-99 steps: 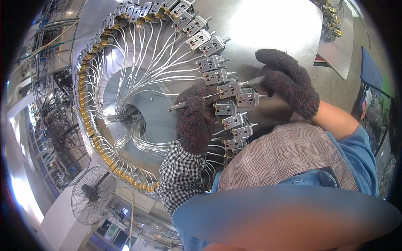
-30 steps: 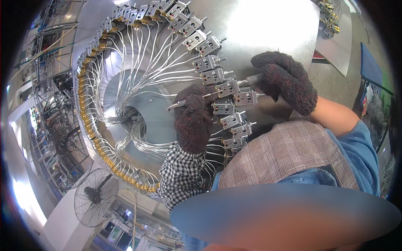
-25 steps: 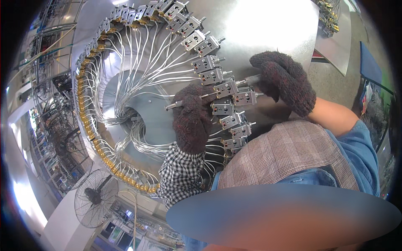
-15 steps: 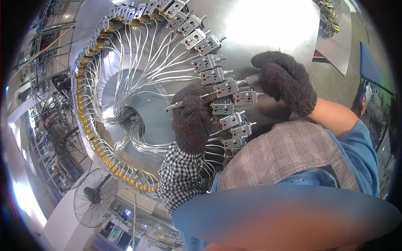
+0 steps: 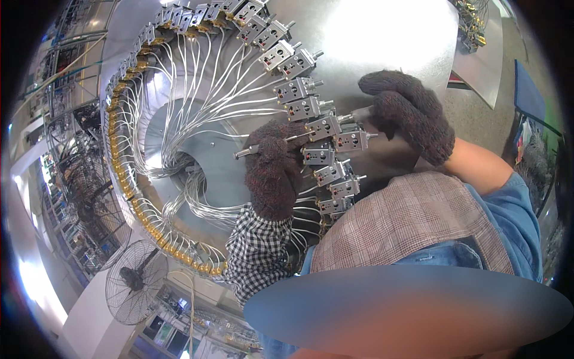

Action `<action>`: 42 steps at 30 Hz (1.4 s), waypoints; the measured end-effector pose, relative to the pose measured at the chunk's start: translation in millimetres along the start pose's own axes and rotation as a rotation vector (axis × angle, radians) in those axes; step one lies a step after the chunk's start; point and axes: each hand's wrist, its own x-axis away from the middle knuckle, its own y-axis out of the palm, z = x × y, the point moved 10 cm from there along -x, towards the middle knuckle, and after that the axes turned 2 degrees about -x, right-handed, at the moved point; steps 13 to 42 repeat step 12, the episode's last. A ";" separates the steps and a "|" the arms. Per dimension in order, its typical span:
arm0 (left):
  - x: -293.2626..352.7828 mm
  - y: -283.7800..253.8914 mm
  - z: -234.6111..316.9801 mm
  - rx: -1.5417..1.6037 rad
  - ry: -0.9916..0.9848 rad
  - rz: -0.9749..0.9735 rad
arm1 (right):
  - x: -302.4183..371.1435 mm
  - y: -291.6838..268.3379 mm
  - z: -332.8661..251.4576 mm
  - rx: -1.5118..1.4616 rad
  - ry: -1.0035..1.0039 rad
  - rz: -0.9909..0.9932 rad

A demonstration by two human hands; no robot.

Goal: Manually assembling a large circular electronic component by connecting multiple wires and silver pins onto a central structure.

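Note:
My left hand (image 5: 274,173), in a dark knitted glove, is closed around a slim silver rod-like tool (image 5: 245,152). The thin tip of the tool reaches the side of a metal control box (image 5: 323,128) with a short shaft, one of several that look like thermostats. On the other side of that box, my right hand (image 5: 412,113), gloved the same way, is closed on a short grey cylindrical piece (image 5: 362,112) in line with the box's shaft; its far end is hidden in the glove. Another box (image 5: 351,141) sits just below, between the hands.
Boxes with white leads (image 5: 197,113) ring a round metal fixture (image 5: 224,158), the leads gathering in its central hole. Brass-coloured parts (image 5: 134,200) line its left rim. A metal tabletop (image 5: 388,36) extends behind; more parts (image 5: 472,30) lie far right. A fan (image 5: 134,278) stands lower left.
My right hand has shifted very slightly, and the silver tool in my left hand has moved a touch to the left. The boxes stay in place.

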 end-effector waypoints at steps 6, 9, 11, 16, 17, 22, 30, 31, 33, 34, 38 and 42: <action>1.0 2.2 3.7 -0.101 0.018 -0.026 | 6.3 -0.8 -31.4 0.266 -0.608 0.041; 1.8 -6.3 1.3 -0.063 0.044 0.051 | -2.5 -0.8 13.4 0.271 0.125 -0.075; 2.0 12.6 16.3 -0.087 0.145 0.004 | -0.8 2.0 11.6 0.088 0.273 -0.087; 2.6 13.3 16.7 -0.088 0.146 0.003 | 3.7 7.0 14.9 -0.095 0.419 -0.098; 2.6 13.3 16.7 -0.088 0.146 0.003 | 3.7 7.0 14.9 -0.095 0.419 -0.098; 2.6 13.3 16.7 -0.088 0.146 0.003 | 3.7 7.0 14.9 -0.095 0.419 -0.098; 2.6 13.3 16.7 -0.088 0.146 0.003 | 3.7 7.0 14.9 -0.095 0.419 -0.098; 2.6 13.3 16.7 -0.088 0.146 0.003 | 3.7 7.0 14.9 -0.095 0.419 -0.098; 2.6 13.3 16.7 -0.088 0.146 0.003 | 3.7 7.0 14.9 -0.095 0.419 -0.098; 2.6 13.3 16.7 -0.088 0.146 0.003 | 3.7 7.0 14.9 -0.095 0.419 -0.098; 2.6 13.3 16.7 -0.088 0.146 0.003 | 3.7 7.0 14.9 -0.095 0.419 -0.098; 2.6 13.3 16.7 -0.088 0.146 0.003 | 3.7 7.0 14.9 -0.095 0.419 -0.098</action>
